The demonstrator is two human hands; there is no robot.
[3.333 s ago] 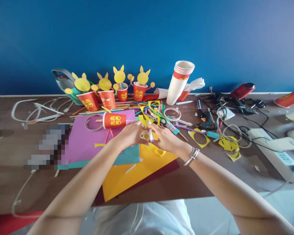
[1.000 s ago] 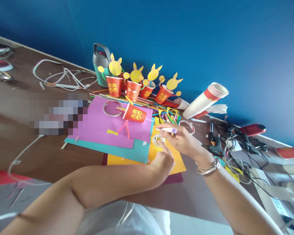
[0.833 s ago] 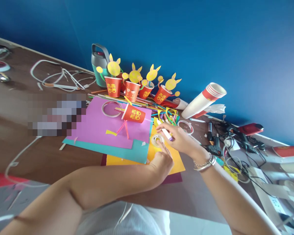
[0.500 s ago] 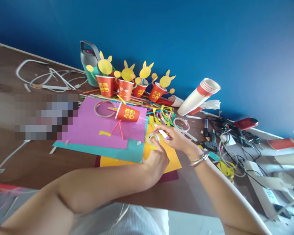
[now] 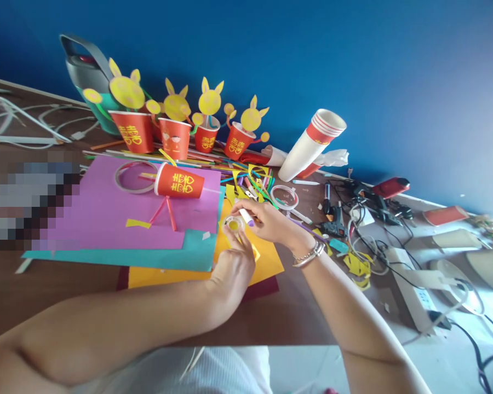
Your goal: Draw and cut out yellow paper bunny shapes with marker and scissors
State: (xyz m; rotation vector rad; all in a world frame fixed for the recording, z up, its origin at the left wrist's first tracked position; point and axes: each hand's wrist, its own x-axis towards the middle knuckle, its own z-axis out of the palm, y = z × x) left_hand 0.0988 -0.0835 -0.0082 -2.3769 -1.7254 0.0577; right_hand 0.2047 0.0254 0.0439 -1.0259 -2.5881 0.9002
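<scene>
My right hand (image 5: 267, 221) is closed on a white marker (image 5: 245, 215) with a purple end, just above a small clear ring (image 5: 233, 225). The fingers of my left hand (image 5: 233, 265) are pressed against the near edge of that ring, over the yellow sheet (image 5: 267, 268). Left of my hands a red paper cup (image 5: 181, 181) lies on its side on the purple sheet (image 5: 107, 219), with two pink sticks (image 5: 171, 212) beside it. A larger tape roll (image 5: 121, 187) rests behind the cup's rim.
Red cups (image 5: 137, 134) with yellow rabbit figures stand along the wall beside a grey-green jug (image 5: 91, 82). A cup stack (image 5: 299, 150) leans at the back. Cables, a glue gun (image 5: 334, 221) and a power strip (image 5: 414, 293) lie on the right.
The view has shifted, so the things on the table appear farther left. The clear ring now looks slightly raised between my left fingers. My right hand keeps its hold on the marker.
</scene>
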